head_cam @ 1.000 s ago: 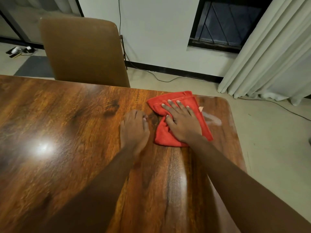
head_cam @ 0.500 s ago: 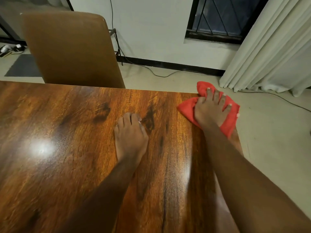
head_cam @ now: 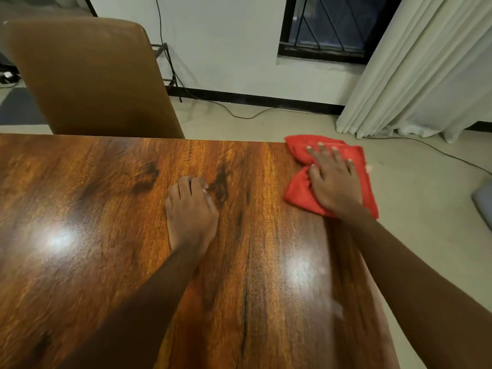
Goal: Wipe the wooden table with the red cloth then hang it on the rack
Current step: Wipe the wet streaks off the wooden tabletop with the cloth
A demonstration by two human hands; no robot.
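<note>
Red cloth (head_cam: 298, 191) at far right corner of counter (head_cam: 106, 235), partly overhanging right edge. Right hand (head_cam: 335, 182) flat on it, fingers spread, pressing rather than gripping. Left hand (head_cam: 190, 214) palm-down mid-counter, holding nothing, well apart. Remaining surface leftward of cloth.

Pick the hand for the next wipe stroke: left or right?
Right. The right hand presses flat on the red cloth at the far right corner of the wooden table, fingers spread. The left hand rests on bare wood, apart from the cloth and holding nothing.
</note>
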